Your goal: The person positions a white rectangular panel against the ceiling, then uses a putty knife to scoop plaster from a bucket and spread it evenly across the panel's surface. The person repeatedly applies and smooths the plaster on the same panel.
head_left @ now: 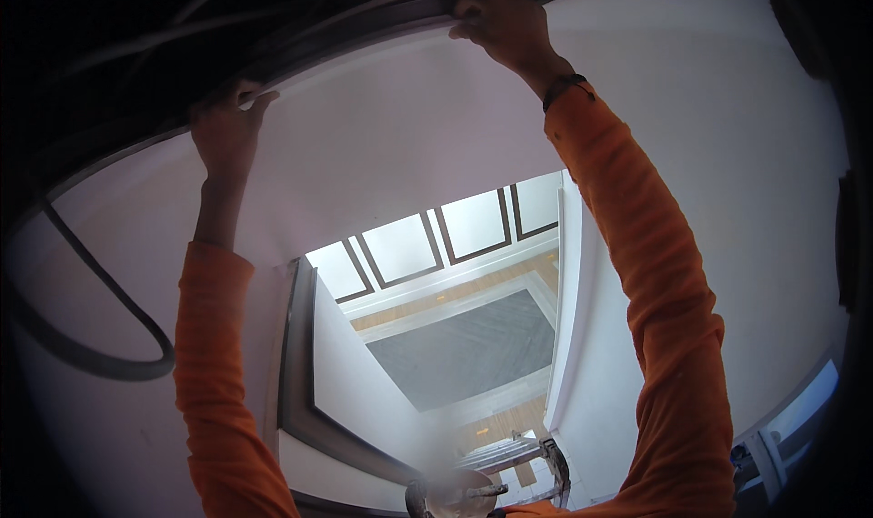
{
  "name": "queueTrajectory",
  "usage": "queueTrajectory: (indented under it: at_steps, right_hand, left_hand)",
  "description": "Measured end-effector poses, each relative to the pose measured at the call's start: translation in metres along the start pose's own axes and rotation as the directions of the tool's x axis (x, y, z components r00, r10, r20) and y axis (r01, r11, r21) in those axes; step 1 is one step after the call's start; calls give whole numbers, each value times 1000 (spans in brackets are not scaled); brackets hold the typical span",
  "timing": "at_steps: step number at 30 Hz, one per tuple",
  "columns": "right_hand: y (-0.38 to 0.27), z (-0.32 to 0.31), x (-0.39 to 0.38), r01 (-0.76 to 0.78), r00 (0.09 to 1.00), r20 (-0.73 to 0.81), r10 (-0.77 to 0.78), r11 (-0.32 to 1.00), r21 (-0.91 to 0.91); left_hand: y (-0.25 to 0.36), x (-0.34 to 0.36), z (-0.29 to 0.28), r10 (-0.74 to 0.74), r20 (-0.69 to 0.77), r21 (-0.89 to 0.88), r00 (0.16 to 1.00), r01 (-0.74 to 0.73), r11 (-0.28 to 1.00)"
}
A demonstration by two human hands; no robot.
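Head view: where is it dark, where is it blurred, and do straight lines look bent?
Head view: the top-left corner and right rim are almost black; the white wall panel under the left hand and right hand is evenly lit; the ladder top at the bottom is blurred; the dark trim strip curves strongly from fisheye distortion.

Both sleeves [668, 272] were plain bright orange, and a dark band [564, 86] circled the wrist at one o'clock. The wall panel [382, 145] under the two hands was pale, pinkish white without pattern; its upper trim [364, 27] ran dark grey to black. A black cable [109, 336] looped at nine o'clock. Toward five o'clock lay a grey carpet [464, 345] with a fine herringbone weave, bordered white, then light wood. White panels [400, 245] beyond carried dark rectangular outlines.
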State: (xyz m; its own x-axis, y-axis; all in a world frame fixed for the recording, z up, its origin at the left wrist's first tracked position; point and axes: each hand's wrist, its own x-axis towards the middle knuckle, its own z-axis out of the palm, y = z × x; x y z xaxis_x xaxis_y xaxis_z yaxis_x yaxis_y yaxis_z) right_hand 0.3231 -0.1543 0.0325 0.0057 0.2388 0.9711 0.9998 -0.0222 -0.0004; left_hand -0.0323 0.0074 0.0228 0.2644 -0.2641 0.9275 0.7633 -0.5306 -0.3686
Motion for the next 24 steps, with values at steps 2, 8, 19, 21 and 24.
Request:
queueTrajectory:
  at_steps: [2, 8, 19, 21, 24]
  right_hand:
    - [-3, -4, -1, -16, 1000, 21, 16, 1000, -2]
    - [-1, -5, 0, -11, 1000, -5, 11, 1000, 13]
    - [12, 6, -2, -18, 1000, -10, 19, 998, 66]
    - [11, 5, -2, -22, 1000, -8, 22, 996, 85]
    - [9, 3, -2, -20, 1000, -14, 21, 997, 80]
  left_hand:
    - [0, 0, 0, -16, 19, 10, 1000, 16, 1000]
    - [8, 7, -8, -28, 13, -53, 1000, 29, 998]
    - [2, 0, 3, -18, -36, -11, 999, 18, 1000]
    - [2, 1, 2, -10, -48, -16, 999, 9, 1000]
    - [4, 2, -2, 1, -50, 2, 999, -1, 1000]
